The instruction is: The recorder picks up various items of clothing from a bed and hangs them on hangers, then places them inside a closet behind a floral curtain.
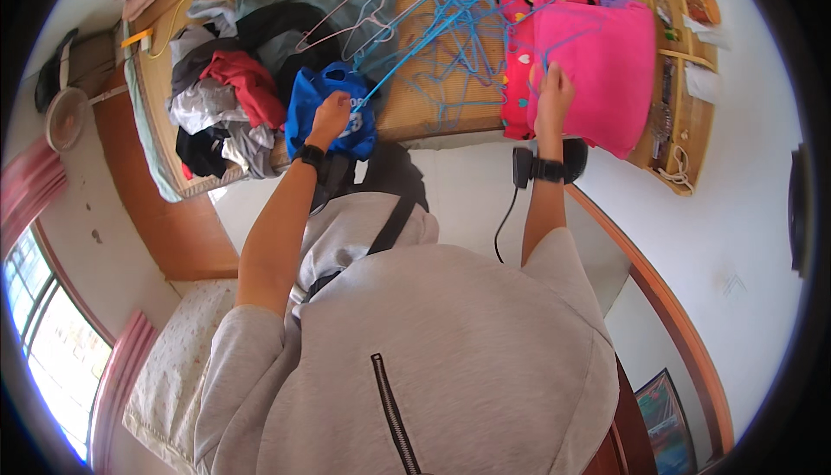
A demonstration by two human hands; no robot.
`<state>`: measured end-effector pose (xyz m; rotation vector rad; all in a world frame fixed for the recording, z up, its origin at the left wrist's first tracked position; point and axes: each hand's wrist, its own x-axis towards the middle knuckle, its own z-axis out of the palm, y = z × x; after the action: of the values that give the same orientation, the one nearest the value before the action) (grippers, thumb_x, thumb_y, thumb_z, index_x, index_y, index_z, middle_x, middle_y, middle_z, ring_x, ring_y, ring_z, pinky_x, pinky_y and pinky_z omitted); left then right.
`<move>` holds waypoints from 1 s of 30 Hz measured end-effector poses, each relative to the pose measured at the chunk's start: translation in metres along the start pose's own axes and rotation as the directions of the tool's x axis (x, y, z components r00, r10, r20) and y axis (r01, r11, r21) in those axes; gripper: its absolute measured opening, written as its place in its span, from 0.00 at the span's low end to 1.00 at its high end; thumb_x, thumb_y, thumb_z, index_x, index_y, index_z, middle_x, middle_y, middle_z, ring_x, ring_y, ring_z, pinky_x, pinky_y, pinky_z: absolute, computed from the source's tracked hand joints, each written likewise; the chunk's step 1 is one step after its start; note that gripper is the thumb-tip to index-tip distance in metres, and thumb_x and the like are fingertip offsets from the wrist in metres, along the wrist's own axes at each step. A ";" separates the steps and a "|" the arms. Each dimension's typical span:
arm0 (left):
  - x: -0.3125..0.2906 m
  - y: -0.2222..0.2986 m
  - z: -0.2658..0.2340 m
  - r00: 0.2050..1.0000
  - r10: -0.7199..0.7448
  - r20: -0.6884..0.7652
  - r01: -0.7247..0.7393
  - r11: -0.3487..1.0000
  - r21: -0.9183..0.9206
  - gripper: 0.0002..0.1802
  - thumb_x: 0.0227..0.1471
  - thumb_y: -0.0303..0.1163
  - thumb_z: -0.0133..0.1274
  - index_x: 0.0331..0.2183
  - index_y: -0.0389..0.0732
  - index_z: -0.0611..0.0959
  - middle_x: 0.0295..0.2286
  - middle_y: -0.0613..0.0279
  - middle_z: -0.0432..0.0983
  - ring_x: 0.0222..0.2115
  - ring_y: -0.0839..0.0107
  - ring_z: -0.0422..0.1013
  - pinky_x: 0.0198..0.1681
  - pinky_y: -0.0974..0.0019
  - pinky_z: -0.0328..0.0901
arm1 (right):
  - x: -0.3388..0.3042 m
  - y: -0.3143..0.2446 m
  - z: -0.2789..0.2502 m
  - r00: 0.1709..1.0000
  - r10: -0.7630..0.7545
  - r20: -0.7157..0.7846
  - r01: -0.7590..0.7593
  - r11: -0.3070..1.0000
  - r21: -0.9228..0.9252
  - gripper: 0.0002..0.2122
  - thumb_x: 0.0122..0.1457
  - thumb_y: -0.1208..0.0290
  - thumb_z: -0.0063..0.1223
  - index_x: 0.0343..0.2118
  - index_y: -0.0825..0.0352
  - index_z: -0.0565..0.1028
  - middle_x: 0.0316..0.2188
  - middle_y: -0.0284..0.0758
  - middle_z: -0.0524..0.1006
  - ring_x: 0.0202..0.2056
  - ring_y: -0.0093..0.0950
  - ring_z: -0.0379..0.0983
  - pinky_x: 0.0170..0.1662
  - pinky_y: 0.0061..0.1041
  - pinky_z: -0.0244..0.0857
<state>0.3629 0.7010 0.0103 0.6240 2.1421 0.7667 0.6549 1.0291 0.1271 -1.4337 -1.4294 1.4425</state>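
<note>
My left hand is closed on a blue shirt with white print, near the front edge of the bed. A light-blue clothes hanger slants down to the shirt beside that hand; whether the fingers also grip it cannot be told. My right hand pinches another blue hanger, held over a bright pink folded cloth. Between the hands lies a tangle of blue hangers. Two pale pink and white hangers rest further back, on grey-green fabric.
A heap of dark, red and silver-grey clothes lies on the mat-covered bed, left. A red patterned pillow sits partly under the pink cloth. Wooden shelving holds small items at right. A round fan stands far left.
</note>
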 end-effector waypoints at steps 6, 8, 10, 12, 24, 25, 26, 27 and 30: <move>-0.043 -0.099 -0.042 0.998 -0.002 0.066 -0.027 0.903 0.430 0.24 0.51 0.32 0.55 0.51 0.40 0.76 0.43 0.47 0.78 0.47 0.43 0.72 0.52 0.48 0.67 | -0.096 0.125 -0.019 0.983 0.138 0.120 -0.089 0.934 -0.346 0.15 0.67 0.62 0.51 0.41 0.73 0.77 0.34 0.33 0.81 0.33 0.21 0.74 0.38 0.23 0.67; -0.034 -0.110 -0.052 0.994 0.094 0.051 -0.107 0.883 0.457 0.25 0.51 0.32 0.56 0.51 0.39 0.75 0.45 0.46 0.76 0.48 0.45 0.71 0.53 0.50 0.66 | -0.128 0.139 -0.012 0.981 0.157 0.117 -0.108 0.932 -0.345 0.14 0.67 0.64 0.50 0.42 0.72 0.77 0.32 0.32 0.80 0.31 0.19 0.72 0.35 0.21 0.65; -0.014 -0.111 -0.060 0.989 0.134 0.068 -0.150 0.862 0.484 0.29 0.49 0.32 0.60 0.53 0.38 0.73 0.52 0.45 0.69 0.52 0.46 0.67 0.57 0.52 0.63 | -0.154 0.133 -0.001 0.959 0.252 0.131 -0.191 0.914 -0.357 0.13 0.67 0.64 0.50 0.41 0.72 0.77 0.31 0.31 0.79 0.29 0.17 0.70 0.33 0.20 0.63; 0.019 -0.103 -0.064 0.981 0.192 0.036 -0.185 0.853 0.488 0.30 0.48 0.32 0.62 0.53 0.38 0.73 0.54 0.47 0.68 0.52 0.45 0.68 0.55 0.51 0.65 | -0.179 0.122 0.013 0.943 0.297 0.149 -0.231 0.908 -0.349 0.11 0.68 0.65 0.50 0.42 0.69 0.77 0.30 0.25 0.77 0.22 0.09 0.56 0.24 0.16 0.48; 0.103 -0.158 -0.085 0.966 0.073 0.246 -0.203 0.806 0.556 0.15 0.42 0.27 0.62 0.37 0.45 0.81 0.41 0.51 0.74 0.40 0.47 0.76 0.42 0.49 0.73 | -0.270 0.071 0.071 0.919 0.327 0.220 -0.205 0.874 -0.441 0.08 0.64 0.72 0.55 0.41 0.70 0.78 0.20 0.23 0.63 0.24 0.14 0.56 0.27 0.18 0.50; 0.084 -0.155 -0.093 0.946 0.159 0.281 -0.284 0.824 0.490 0.12 0.43 0.27 0.61 0.34 0.43 0.82 0.38 0.53 0.75 0.37 0.47 0.77 0.41 0.50 0.74 | -0.271 0.065 0.080 0.928 0.277 0.248 -0.145 0.883 -0.446 0.08 0.64 0.72 0.55 0.42 0.70 0.78 0.20 0.23 0.63 0.24 0.14 0.57 0.27 0.17 0.50; 0.064 -0.157 -0.104 0.926 0.247 0.285 -0.357 0.814 0.458 0.10 0.42 0.24 0.59 0.32 0.42 0.81 0.34 0.51 0.73 0.36 0.46 0.76 0.39 0.48 0.73 | -0.269 0.055 0.091 0.930 0.224 0.292 -0.075 0.892 -0.446 0.08 0.64 0.72 0.55 0.42 0.70 0.78 0.20 0.23 0.63 0.24 0.14 0.57 0.27 0.17 0.51; 0.045 -0.154 -0.112 0.926 0.251 0.283 -0.360 0.814 0.455 0.10 0.42 0.24 0.59 0.32 0.42 0.81 0.34 0.51 0.73 0.36 0.46 0.76 0.39 0.48 0.73 | -0.270 0.048 0.098 0.931 0.220 0.291 -0.071 0.891 -0.448 0.08 0.64 0.72 0.55 0.42 0.70 0.78 0.20 0.23 0.63 0.24 0.14 0.57 0.27 0.17 0.51; -0.016 -0.139 -0.140 0.884 0.402 0.240 -0.465 0.816 0.345 0.10 0.42 0.20 0.56 0.31 0.41 0.80 0.32 0.50 0.71 0.33 0.46 0.75 0.37 0.48 0.71 | -0.266 0.029 0.127 0.880 0.233 0.414 -0.101 0.943 -0.317 0.08 0.64 0.73 0.55 0.43 0.70 0.77 0.20 0.23 0.64 0.25 0.15 0.59 0.28 0.17 0.52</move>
<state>0.2366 0.5485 -0.0039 1.3829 2.0377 0.4886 0.5936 0.7395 0.1423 -1.4901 -1.9026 1.8224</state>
